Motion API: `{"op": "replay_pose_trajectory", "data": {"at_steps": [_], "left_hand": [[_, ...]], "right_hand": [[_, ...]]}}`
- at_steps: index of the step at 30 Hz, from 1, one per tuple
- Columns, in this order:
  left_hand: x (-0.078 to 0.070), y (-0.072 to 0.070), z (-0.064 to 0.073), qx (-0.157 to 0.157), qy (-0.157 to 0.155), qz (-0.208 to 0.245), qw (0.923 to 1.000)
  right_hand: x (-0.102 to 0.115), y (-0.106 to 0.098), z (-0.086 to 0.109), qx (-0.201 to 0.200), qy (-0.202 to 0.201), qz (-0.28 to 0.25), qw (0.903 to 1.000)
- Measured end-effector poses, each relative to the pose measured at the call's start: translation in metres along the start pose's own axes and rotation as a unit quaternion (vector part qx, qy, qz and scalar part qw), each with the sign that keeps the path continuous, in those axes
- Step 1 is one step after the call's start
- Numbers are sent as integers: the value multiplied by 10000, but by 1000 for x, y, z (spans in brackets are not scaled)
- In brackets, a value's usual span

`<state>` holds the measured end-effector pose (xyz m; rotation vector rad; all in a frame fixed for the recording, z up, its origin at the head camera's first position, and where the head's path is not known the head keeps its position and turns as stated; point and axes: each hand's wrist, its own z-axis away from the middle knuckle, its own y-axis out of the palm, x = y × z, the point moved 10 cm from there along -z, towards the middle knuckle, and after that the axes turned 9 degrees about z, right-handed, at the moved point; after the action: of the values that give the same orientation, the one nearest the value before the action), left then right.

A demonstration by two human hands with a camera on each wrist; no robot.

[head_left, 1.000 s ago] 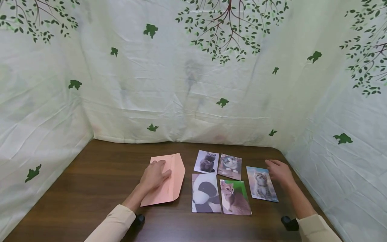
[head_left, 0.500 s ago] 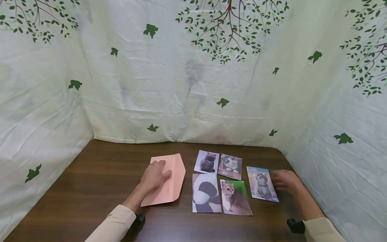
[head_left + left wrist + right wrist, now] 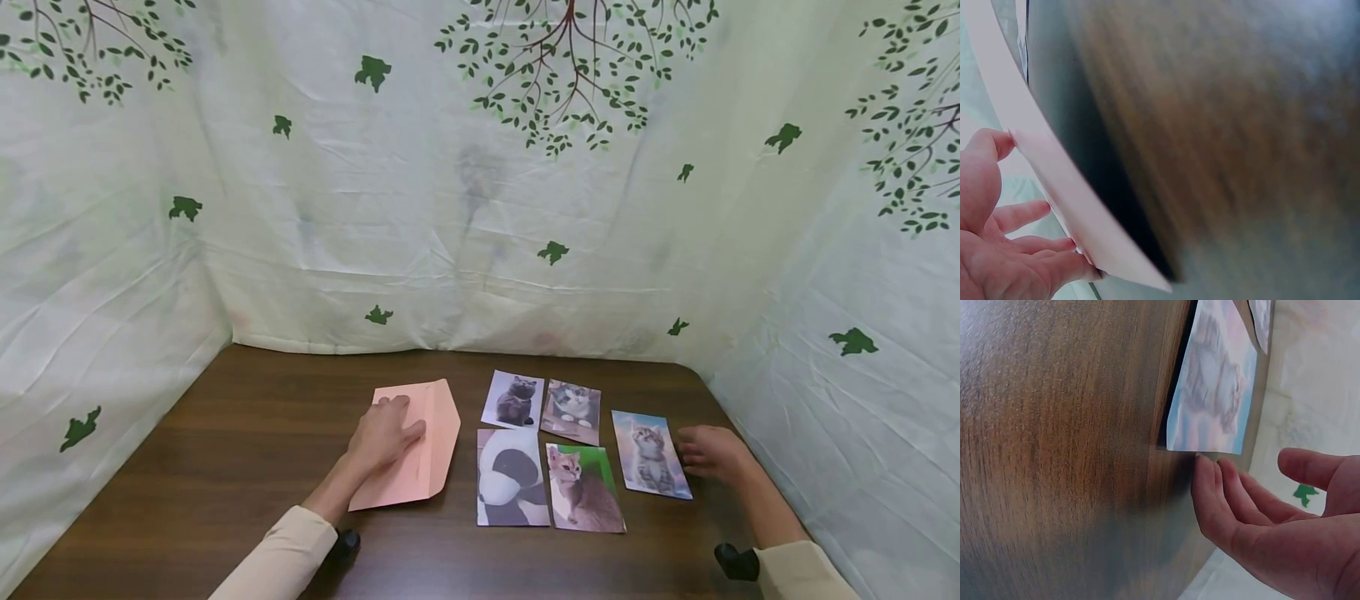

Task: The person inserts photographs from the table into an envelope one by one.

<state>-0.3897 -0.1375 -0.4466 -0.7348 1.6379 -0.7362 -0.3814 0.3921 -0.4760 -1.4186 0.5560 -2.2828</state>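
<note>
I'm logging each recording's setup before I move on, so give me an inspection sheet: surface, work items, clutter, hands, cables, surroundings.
Surface: brown wood-grain table.
Work items: pink envelope, flap toward the cards; dark-cat card, white-pawed cat card, black-and-white card and green-background card grouped two by two; striped-kitten card apart on their right.
Clutter: nothing seen.
Hands: left hand rests on the envelope; right hand beside the striped-kitten card's right edge, fingers loosely curled, contact unclear. Black wrist devices on both arms.
Cables: nothing seen.
Surroundings: pale cloth with leaf-and-branch print.
</note>
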Motion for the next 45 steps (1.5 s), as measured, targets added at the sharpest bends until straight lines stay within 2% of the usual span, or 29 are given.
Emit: {"op": "replay_pose_trajectory", "data": {"at_steps": [14,21,28,36,45], "left_hand": [[1,1,-1,51,-61,-19,10000],[2,3,-3,11,-12,-7,10000],[1,4,-2,-4,80,-27,10000],[1,3,0,-3,66,40,10000],[0,3,0,24,56,2,10000]], "right_hand": [[-2,10,-1,324,124,-643,9973],[-3,13,-2,288,290,-456,9981],[0,15,-1,227,-6,-94,9997],[6,12,3,-1,-110,-266,9996],[12,2,2,-143,-43,-32,9999]]}}
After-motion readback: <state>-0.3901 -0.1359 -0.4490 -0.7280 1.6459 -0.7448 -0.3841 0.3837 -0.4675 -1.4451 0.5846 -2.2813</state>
